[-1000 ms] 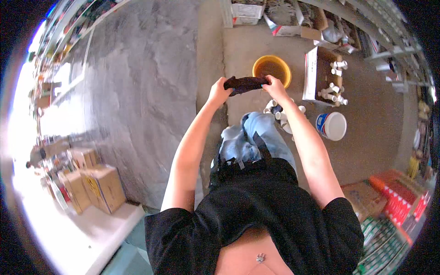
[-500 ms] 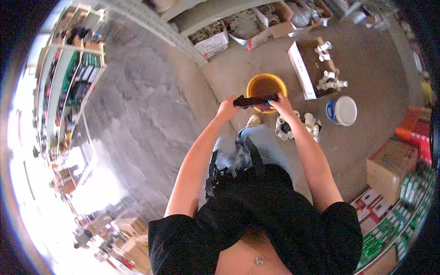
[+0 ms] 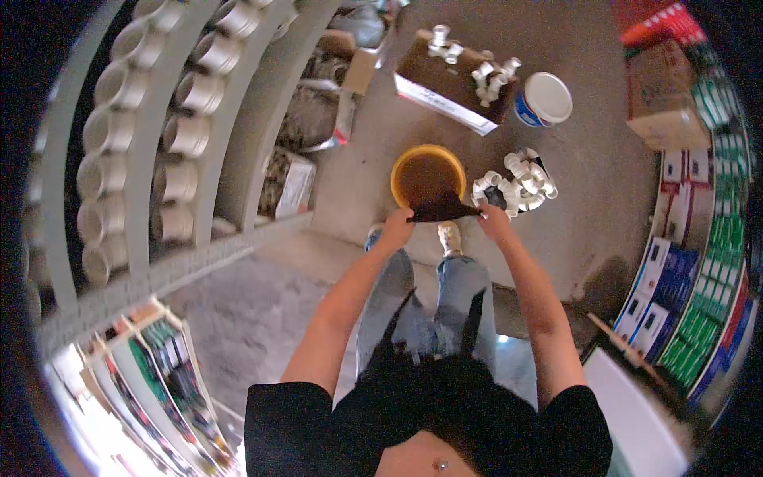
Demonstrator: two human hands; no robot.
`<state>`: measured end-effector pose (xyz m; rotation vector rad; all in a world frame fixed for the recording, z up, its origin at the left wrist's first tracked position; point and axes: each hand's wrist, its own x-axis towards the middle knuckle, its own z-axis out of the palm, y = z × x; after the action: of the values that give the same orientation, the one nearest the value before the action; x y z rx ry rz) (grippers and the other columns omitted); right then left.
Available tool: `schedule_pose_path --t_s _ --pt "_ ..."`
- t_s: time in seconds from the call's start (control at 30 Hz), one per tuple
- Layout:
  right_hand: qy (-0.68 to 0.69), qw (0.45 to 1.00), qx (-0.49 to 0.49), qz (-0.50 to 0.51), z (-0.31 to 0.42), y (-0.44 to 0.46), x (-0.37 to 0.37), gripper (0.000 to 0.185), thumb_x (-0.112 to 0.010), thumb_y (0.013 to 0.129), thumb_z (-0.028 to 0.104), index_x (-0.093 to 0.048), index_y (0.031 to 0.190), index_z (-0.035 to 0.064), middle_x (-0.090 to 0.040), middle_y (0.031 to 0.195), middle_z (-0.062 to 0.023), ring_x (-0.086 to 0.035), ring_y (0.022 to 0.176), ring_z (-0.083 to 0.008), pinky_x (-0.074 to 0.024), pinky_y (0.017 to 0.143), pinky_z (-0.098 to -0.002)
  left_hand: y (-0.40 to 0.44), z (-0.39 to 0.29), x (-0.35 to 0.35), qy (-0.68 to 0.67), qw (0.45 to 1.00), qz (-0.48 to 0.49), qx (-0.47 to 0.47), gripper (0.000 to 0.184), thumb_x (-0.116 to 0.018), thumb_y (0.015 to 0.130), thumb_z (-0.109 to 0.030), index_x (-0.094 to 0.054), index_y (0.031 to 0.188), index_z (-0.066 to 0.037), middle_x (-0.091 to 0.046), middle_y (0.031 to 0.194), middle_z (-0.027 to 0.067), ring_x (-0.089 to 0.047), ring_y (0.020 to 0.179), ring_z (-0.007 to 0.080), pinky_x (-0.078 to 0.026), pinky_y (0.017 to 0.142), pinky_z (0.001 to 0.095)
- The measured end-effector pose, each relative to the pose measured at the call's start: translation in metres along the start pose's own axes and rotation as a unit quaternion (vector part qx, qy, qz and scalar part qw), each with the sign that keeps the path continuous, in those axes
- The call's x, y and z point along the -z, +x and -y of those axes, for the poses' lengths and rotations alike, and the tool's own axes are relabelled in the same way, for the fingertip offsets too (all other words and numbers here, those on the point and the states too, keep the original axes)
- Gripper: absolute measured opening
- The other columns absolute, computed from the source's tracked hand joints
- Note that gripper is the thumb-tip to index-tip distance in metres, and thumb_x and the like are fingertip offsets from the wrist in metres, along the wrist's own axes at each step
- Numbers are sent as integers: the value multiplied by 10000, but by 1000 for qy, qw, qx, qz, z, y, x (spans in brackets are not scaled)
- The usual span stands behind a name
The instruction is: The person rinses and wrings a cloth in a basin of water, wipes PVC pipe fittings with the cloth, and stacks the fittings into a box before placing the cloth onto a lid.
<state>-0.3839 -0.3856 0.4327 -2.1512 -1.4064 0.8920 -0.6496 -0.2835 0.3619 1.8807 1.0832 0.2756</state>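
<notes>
A dark cloth is stretched between my two hands, over the near rim of a yellow bucket. My left hand is closed on the cloth's left end. At its right end my right hand grips a corner. Brownish water seems to fill the bucket, which stands on the floor before my feet. Just right of the bucket lies a pile of white pipe fittings, near my right hand.
An open carton with white fittings stands beyond the bucket, beside a white lidded tub. Shelves of white fittings rise on the left. Stacked green and white boxes and a brown carton line the right.
My view has turned left, bringing the fittings shelves close. The cloth was bunched between my hands and now hangs spread out, its middle over the bucket's near rim.
</notes>
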Motion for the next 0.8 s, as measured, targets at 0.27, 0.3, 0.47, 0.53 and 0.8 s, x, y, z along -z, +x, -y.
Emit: schedule_pose_path --t_s 0.27,0.3,0.47,0.53,0.8 --pt "104 979 -151 -88 -83 36 -112 207 -532 760 66 -563 965 48 -612 747 -115 -606 710 -198 -455 635 -300 78 63 -22 11 995 103 -9 245 -586 705 -59 -530 934 7 -549 938 197 -519 923 352 -434 779 402" --pt "130 976 -144 -96 -100 46 -132 210 -527 769 64 -558 975 50 -615 745 -106 -607 710 -192 -458 638 -297 87 83 -34 35 994 97 -31 247 -592 706 -63 -523 932 6 -539 944 190 -515 924 352 -435 775 404" --pt "139 983 -67 -98 -182 99 -217 256 -511 815 96 -489 1070 90 -611 732 -120 -624 689 -232 -482 583 -348 144 185 -101 139 980 76 -120 252 -616 717 -87 -495 920 0 -490 974 159 -503 925 345 -444 760 410" --pt "102 991 -71 -47 -201 122 -240 242 -512 811 96 -501 1053 97 -603 706 -124 -620 681 -239 -479 579 -346 171 241 -136 178 961 164 -137 249 -613 728 -101 -493 925 -8 -481 971 151 -507 921 343 -447 758 412" --pt "-174 981 2 82 -320 205 -365 241 -530 793 247 -550 1009 142 -606 882 -115 -580 833 -326 -466 700 -429 265 382 -228 308 871 352 -152 423 -600 773 -235 -444 1118 -46 -425 1132 189 -465 1039 371 -419 854 440"
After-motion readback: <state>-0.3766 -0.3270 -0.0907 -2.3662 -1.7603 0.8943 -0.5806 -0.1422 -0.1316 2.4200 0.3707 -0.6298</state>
